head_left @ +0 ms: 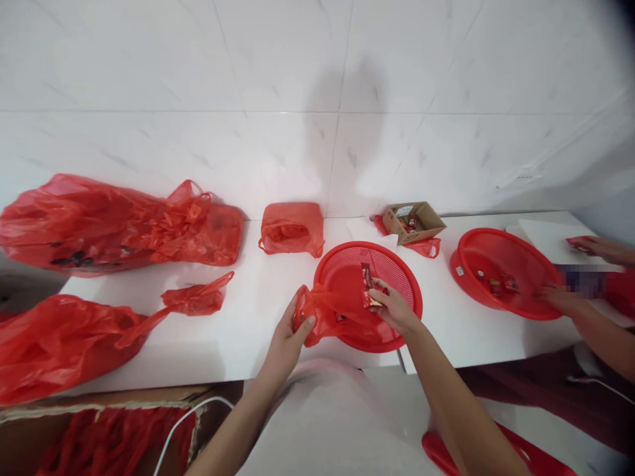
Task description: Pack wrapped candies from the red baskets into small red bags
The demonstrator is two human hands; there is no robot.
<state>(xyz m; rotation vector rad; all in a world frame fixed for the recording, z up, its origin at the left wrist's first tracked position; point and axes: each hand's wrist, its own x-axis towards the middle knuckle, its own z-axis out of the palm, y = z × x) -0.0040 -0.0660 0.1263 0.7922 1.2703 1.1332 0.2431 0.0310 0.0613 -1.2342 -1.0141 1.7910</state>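
A: How many packets [367, 285] are up?
B: At least two, one dark maroon, one red and pale. The right hand [389, 307] pinches them, its fingers closed around them, above the mesh basin [397, 271].

A: And the left hand [292, 334]?
B: Partly curled, thumb on top, gripping one thin red bag [312, 314]. The bag spreads over the basin's near left side and hides some of its rim.

A: Basins in all?
B: Two, both red and round. The solid basin [483, 254] at the right has a few small packets inside and a co-worker's hand [550, 296] at its far end. A second co-worker's hand [598, 249] holds something red beyond it.

A: Any writing?
B: A white label [460, 270] on the solid basin and another [403, 211] on the cardboard box [427, 231] near the wall; both too small to read.

A: What else is about?
B: One flat red bag [295, 228] by the wall, one small tied bag [198, 301], one big bag [64, 344] at the near left. The bulky red heap [109, 218] behind may be one bag or more; I can't tell. Below the white table [233, 330] stands an open carton [20, 449] with red material inside.
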